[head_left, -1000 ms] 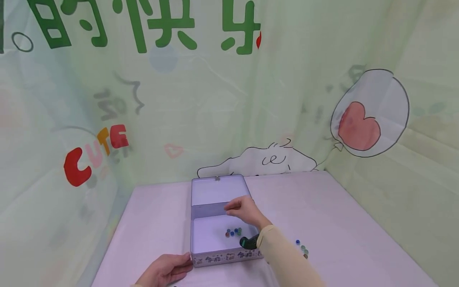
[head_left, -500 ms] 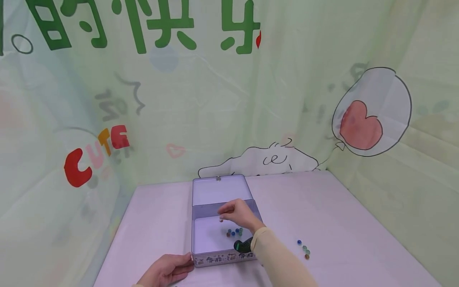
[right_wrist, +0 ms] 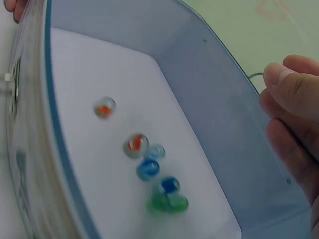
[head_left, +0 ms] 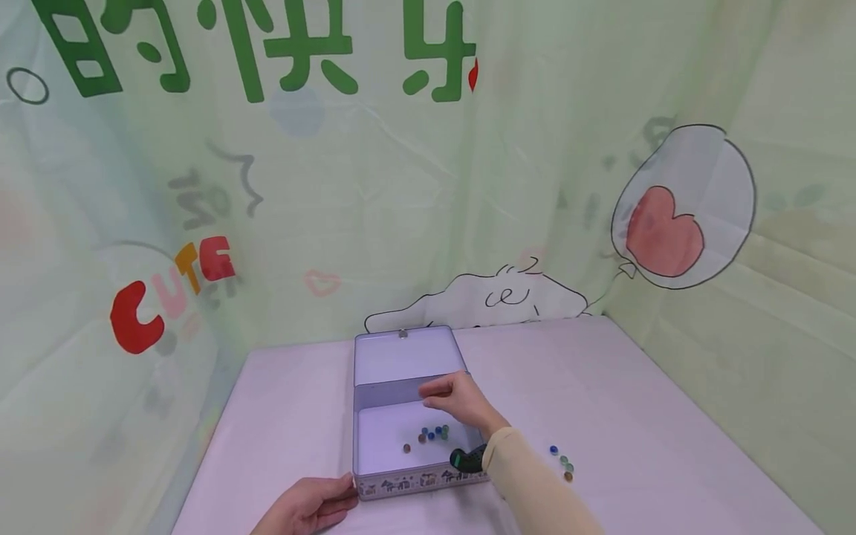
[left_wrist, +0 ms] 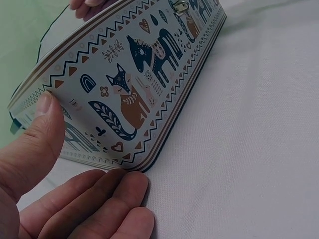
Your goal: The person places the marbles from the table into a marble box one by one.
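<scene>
An open rectangular tin box [head_left: 394, 484] with animal pictures on its side stands on the table, its lid [head_left: 408, 357] tipped back. Several glass marbles lie loose on its floor, including an orange-and-clear marble [right_wrist: 104, 108] apart from a cluster with a blue marble [right_wrist: 148, 169]. My left hand [head_left: 310, 505] touches the box's front left corner, thumb [left_wrist: 42, 127] against the side and fingers [left_wrist: 99, 204] at the bottom edge. Above the inside of the box hovers my right hand [head_left: 461, 401], fingers loosely bent, with no marble seen between them.
To the right of the box, several more marbles [head_left: 564, 462] lie in a short row on the pale table [head_left: 642, 431]. A printed cloth [head_left: 401, 186] hangs behind and at both sides. A dark device [head_left: 468, 459] sits on my right wrist.
A brownish-orange marble seen just below my right fingertips half a second ago now lies on the box floor, left of the cluster. My right hand has shifted slightly right; the left stays put.
</scene>
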Available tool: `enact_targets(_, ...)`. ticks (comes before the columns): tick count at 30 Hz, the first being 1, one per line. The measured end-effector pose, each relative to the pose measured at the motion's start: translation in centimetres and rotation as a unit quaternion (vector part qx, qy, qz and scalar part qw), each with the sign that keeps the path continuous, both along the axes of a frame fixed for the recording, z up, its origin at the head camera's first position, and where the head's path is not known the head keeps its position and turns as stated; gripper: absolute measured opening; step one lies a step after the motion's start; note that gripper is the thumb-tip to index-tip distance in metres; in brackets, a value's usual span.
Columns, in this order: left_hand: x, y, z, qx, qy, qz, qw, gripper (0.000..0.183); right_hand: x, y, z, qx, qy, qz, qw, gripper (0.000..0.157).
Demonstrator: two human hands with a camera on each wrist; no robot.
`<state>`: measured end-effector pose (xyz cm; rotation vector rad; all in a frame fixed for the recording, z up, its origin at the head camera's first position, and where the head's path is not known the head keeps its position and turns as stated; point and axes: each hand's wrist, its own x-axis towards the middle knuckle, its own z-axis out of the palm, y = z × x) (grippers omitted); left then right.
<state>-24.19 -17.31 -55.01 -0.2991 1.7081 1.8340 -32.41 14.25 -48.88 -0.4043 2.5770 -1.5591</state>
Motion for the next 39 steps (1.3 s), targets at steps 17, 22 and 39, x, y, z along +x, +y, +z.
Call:
enact_targets(17,0.6,-2.0,-0.7,0.033,0.019,-0.035,0.9986,0.06,3.5,17.1,-1.7,0.036,0.007,-0.145,0.989,0.03)
enact_targets(22,0.5,-2.2,-0.5,0.04,0.016,-0.034,0.9985,0.057,5.1,20.8,-2.3,0.048,0.002,-0.161,0.986,0.036)
enact_targets(39,0.3,-0.5,-0.8,0.051,0.01,-0.045,0.9976,0.049,7.3,21.1,-7.5,0.054,-0.078,-0.215,0.972,0.021)
